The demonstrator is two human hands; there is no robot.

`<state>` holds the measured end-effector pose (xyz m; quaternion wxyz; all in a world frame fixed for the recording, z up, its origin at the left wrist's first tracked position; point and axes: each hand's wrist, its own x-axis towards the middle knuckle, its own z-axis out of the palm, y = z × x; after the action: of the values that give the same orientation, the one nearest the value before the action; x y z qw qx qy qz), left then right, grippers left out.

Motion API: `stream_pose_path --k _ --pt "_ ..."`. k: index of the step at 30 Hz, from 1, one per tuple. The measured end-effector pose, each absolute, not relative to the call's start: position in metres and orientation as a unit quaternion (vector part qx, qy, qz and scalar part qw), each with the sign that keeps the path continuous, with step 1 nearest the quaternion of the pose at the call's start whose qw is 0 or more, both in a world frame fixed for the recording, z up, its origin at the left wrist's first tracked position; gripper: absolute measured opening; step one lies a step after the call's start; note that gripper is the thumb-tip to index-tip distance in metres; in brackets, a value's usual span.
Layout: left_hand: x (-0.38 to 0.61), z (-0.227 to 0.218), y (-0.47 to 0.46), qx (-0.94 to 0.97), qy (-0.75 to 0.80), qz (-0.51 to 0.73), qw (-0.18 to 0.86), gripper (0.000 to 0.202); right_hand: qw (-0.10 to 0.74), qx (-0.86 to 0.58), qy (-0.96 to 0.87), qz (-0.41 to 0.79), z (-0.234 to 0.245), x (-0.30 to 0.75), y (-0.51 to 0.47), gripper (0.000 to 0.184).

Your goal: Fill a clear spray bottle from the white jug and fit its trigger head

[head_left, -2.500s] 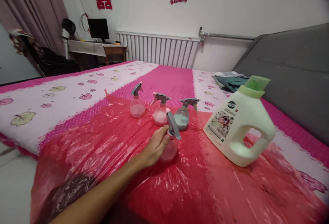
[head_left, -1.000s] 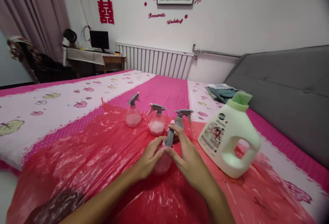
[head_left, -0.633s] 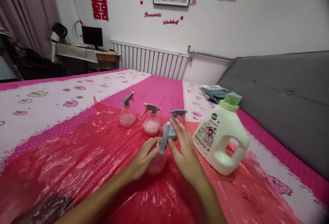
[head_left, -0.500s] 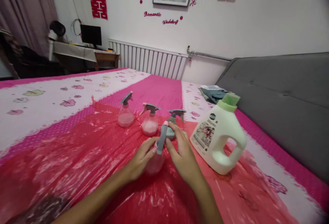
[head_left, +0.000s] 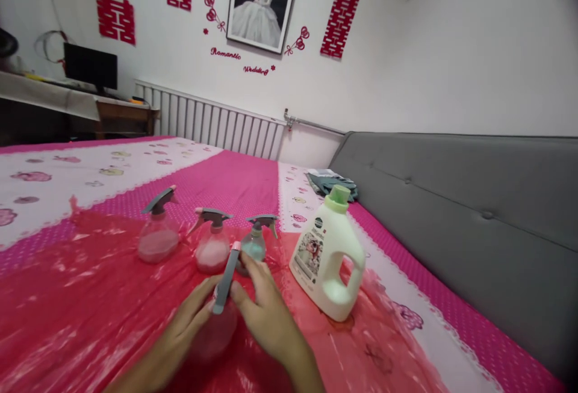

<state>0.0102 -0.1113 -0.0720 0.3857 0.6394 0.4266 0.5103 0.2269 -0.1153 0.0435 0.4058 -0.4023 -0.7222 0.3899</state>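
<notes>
A small pink spray bottle (head_left: 222,328) with a grey trigger head stands on the red plastic sheet (head_left: 90,309) in front of me. My left hand (head_left: 185,327) wraps round its round body. My right hand (head_left: 266,315) pinches the grey spray head from the right, fingers closed on it. Just behind stand three more spray bottles: a pink one (head_left: 156,230) at the left, a pink one (head_left: 211,247) in the middle and a teal one (head_left: 255,242) nearest my right hand.
A white detergent jug (head_left: 327,257) with a green cap stands to the right of my hands. The pink and white bedspread (head_left: 135,164) stretches behind, a grey headboard (head_left: 451,200) runs along the right, folded cloth (head_left: 329,182) lies near it, and a radiator (head_left: 212,125) lines the wall.
My right hand came in and closed on the spray head that my left hand was holding alone. The view has since swung up and right; both hands stay on the bottle.
</notes>
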Motion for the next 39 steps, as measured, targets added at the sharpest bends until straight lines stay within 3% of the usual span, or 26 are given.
stream_pose_path --k 6,13,18,24,30,39 --pt "0.02 -0.062 -0.113 0.599 0.456 0.511 0.415 0.072 0.405 -0.415 -0.732 0.357 0.047 0.228 -0.114 0.047" --pt "0.036 -0.028 -0.119 0.674 0.388 0.506 0.373 0.053 0.423 -0.438 -0.711 0.352 0.045 0.228 -0.116 0.027" --pt "0.035 -0.028 -0.12 0.665 0.417 0.489 0.379 0.052 0.392 -0.461 -0.725 0.329 0.052 0.234 -0.12 0.024" --pt "0.041 -0.027 -0.119 0.671 0.391 0.491 0.395 0.055 0.306 -0.452 -0.751 0.371 0.07 0.267 -0.132 0.021" --pt "0.043 -0.022 -0.122 0.667 0.404 0.487 0.394 0.052 0.225 -0.461 -0.79 0.335 0.089 0.287 -0.142 0.019" --pt "0.044 -0.026 -0.121 0.644 0.403 0.51 0.403 0.047 0.247 -0.423 -0.801 0.344 0.077 0.251 -0.147 0.009"
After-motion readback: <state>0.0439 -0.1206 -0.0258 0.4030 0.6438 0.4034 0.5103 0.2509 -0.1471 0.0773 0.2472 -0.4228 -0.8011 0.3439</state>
